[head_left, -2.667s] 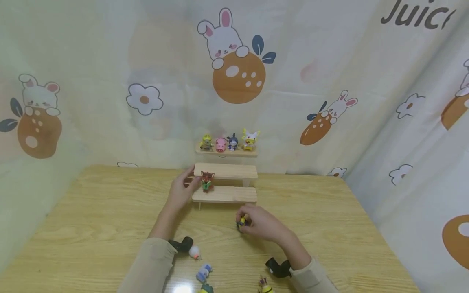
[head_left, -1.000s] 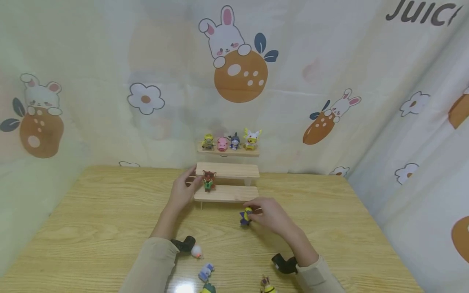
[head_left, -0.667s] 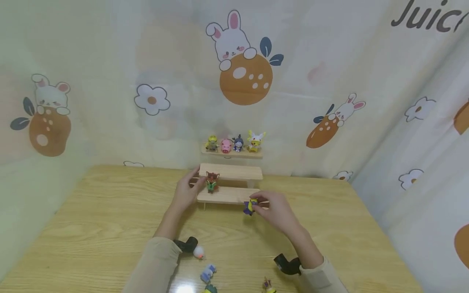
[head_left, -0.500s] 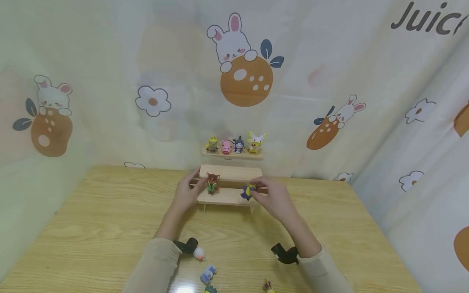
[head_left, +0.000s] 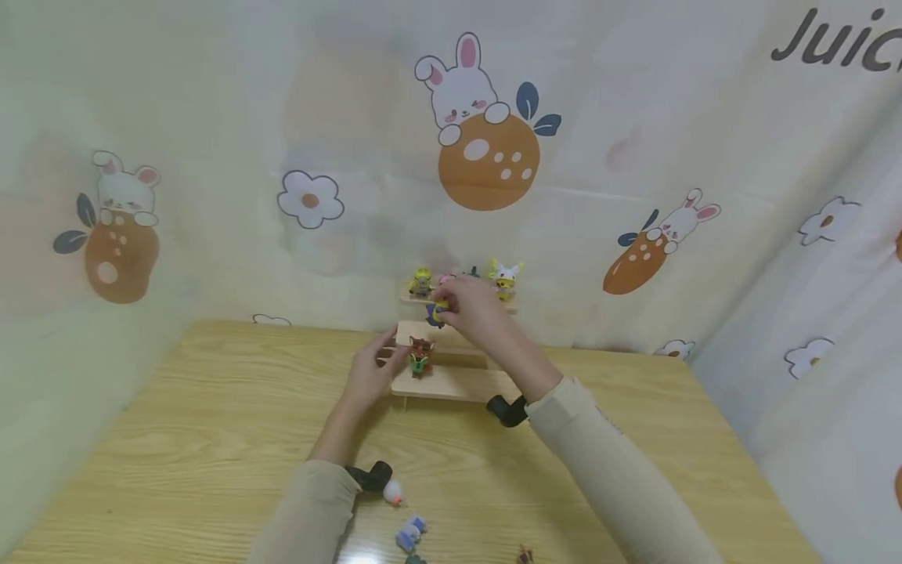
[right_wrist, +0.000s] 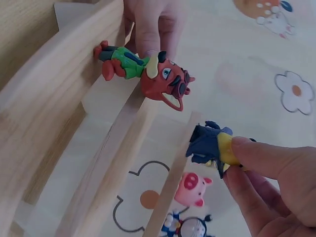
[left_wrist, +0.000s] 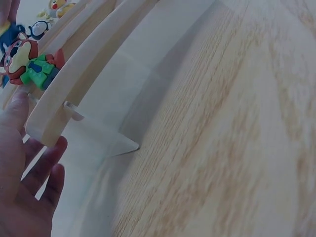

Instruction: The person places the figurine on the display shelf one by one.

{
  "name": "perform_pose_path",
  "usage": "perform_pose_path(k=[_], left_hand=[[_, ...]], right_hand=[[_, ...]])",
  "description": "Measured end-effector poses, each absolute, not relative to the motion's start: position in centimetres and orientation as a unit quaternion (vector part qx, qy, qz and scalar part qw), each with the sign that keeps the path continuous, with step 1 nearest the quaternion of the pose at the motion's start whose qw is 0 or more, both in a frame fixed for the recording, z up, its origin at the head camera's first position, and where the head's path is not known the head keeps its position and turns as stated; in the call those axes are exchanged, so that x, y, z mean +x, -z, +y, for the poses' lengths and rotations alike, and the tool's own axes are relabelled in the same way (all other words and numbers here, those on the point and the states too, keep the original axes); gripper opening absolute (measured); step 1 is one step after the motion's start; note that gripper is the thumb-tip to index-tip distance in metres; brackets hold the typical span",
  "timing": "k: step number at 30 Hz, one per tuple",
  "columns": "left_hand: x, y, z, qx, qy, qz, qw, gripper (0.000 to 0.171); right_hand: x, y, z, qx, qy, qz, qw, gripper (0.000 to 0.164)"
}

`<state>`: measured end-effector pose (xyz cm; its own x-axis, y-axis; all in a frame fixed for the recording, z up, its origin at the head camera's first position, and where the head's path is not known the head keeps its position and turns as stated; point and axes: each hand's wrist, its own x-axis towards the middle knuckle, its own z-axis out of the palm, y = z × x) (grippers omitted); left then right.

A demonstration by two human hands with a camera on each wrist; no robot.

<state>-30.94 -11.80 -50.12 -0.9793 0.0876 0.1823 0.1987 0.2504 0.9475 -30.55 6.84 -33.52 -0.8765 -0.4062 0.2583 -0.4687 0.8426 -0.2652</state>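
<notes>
My right hand pinches a small yellow figurine with a dark blue cape between thumb and fingers, above the middle tier of a wooden tiered display stand. In the right wrist view the caped figurine is tilted sideways, apart from the boards. My left hand grips the stand's left end, thumb on one side and fingers below. On the lowest tier, beside that thumb, stands a red fox figurine in a green shirt. The top tier bears a yellow figurine, a pink pig, a blue figurine and a white-and-yellow one.
On the wooden table, nearer the viewer, lie a white figurine, a blue-and-white one and a crowned one. A green one is cut off by the frame's bottom edge. A printed curtain hangs behind the stand.
My right hand has lifted the caped figurine from the table, past the lowest tier's right end, up and left to above the middle tier. My left hand stays at the stand.
</notes>
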Motion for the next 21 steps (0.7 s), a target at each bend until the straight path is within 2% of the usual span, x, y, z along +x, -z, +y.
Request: perform_pose_path(k=[10, 21], left_hand=[[-31.2, 50.3, -11.4, -0.108, 0.604, -0.787, 0.069, 0.059], [-31.1, 50.3, -11.8, -0.107, 0.594, -0.793, 0.079, 0.057]], right_hand=[[-32.3, 33.9, 4.7, 0.235, -0.135, -0.962, 0.040, 0.023], [-32.9, 34.2, 2.6, 0.247, -0.052, -0.967, 0.037, 0.023]])
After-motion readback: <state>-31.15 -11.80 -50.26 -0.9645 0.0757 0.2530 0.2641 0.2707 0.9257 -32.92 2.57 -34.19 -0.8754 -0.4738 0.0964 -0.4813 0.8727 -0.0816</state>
